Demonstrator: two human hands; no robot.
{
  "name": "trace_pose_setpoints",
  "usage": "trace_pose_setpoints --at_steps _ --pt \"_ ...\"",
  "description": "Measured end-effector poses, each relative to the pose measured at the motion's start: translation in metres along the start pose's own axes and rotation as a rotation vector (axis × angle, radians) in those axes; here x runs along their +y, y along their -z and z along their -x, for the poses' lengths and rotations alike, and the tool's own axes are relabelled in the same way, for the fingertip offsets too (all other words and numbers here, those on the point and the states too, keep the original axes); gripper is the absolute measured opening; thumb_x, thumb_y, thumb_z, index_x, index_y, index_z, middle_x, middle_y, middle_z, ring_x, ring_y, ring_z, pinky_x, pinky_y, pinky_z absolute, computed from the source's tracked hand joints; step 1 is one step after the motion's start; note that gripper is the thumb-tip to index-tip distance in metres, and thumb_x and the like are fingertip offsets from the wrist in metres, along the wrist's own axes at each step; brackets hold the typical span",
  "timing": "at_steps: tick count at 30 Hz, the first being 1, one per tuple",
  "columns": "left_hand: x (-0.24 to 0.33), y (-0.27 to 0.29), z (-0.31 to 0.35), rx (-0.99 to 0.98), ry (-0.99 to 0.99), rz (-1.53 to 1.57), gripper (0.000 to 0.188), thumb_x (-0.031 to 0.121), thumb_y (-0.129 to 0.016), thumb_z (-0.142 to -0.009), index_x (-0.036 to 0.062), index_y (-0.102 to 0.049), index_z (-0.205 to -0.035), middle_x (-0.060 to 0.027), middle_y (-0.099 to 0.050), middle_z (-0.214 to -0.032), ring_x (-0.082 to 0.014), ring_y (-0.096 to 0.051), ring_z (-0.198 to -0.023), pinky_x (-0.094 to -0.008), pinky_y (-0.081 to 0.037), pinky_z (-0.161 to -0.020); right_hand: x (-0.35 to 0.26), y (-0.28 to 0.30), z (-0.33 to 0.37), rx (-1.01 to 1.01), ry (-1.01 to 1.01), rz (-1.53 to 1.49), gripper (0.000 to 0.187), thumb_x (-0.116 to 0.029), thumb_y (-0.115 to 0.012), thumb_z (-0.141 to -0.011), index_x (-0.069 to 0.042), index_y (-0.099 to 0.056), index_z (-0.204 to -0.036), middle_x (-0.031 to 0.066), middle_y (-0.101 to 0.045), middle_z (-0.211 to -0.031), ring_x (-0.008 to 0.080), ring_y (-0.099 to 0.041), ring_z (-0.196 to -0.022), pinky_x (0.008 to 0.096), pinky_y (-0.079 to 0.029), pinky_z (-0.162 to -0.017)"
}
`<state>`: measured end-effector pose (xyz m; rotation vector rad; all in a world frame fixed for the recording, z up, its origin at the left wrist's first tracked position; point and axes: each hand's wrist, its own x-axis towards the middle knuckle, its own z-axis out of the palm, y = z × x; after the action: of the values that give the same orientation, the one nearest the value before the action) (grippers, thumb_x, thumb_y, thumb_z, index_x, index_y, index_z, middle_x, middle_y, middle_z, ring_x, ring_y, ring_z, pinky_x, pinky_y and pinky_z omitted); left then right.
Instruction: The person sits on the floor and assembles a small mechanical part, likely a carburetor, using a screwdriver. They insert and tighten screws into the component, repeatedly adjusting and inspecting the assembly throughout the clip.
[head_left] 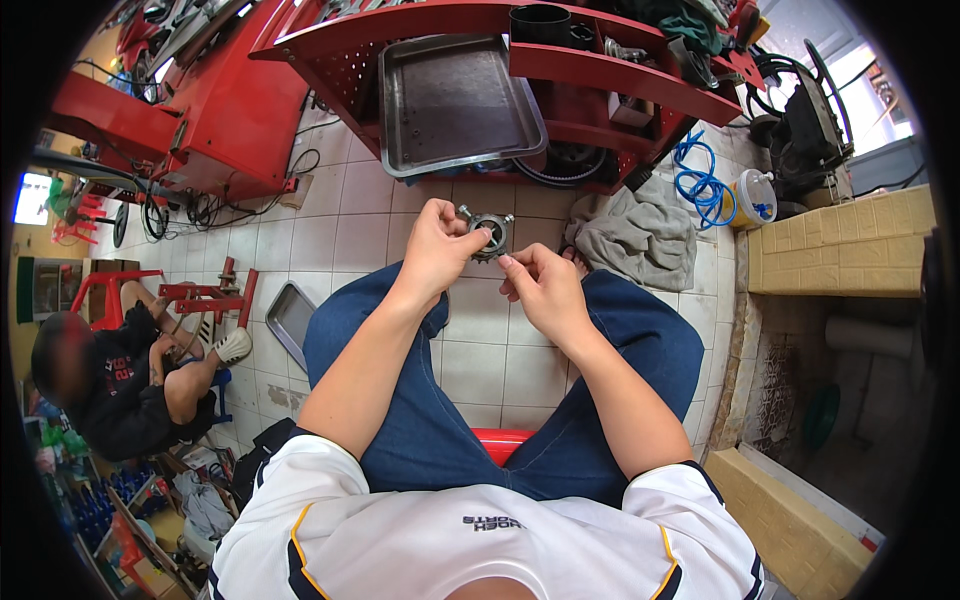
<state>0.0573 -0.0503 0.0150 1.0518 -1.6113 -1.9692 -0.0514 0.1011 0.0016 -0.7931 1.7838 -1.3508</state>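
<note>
A small round metal part (499, 226) with a ring-shaped body, short studs at its top and what look like teeth along its lower edge is held up between my hands, above the gap between my knees. My left hand (432, 245) grips it from the left, with the thumb laid over its middle and the index finger behind. On its lower right edge, my right hand (547, 287) pinches with thumb and index finger, the other fingers curled in. My fingers cover part of it, so its exact kind cannot be made out.
Ahead stands a red tool cart (590, 75) carrying a metal tray (455, 110). A grey cloth (640, 235) lies on the tiles at right, near a blue hose (703, 185) and a white-lidded bucket (755, 195). Another tray (291, 318) rests by my left knee. A seated person (125, 375) is at left.
</note>
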Motion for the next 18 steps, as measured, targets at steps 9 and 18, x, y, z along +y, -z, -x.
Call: trace_pose_setpoints --at_steps 9,18 --pt "0.001 0.004 -0.002 -0.055 0.022 -0.207 0.039 0.001 -0.077 -0.084 0.0085 -0.041 -0.097 0.0009 -0.053 -0.083 -0.0063 -0.054 -0.076 -0.0229 -0.045 -0.067 -0.011 0.02 -0.006 -0.023 -0.068 0.27 0.046 -0.047 -0.064 -0.096 -0.001 -0.072 -0.094 0.009 -0.073 -0.073 0.02 -0.071 -0.068 0.033 -0.054 -0.066" --pt "0.008 -0.012 0.016 -0.482 -0.017 -0.487 0.047 0.004 -0.08 -0.08 0.0077 -0.037 -0.099 -0.0018 -0.053 -0.08 -0.0084 -0.05 -0.075 -0.0265 -0.045 -0.068 -0.014 0.049 -0.025 -0.232 -0.004 -0.097 0.039 -0.014 -0.069 -0.094 0.0 -0.059 -0.129 0.0112 -0.072 -0.11 0.0175 -0.065 -0.105 0.0329 -0.051 -0.091"
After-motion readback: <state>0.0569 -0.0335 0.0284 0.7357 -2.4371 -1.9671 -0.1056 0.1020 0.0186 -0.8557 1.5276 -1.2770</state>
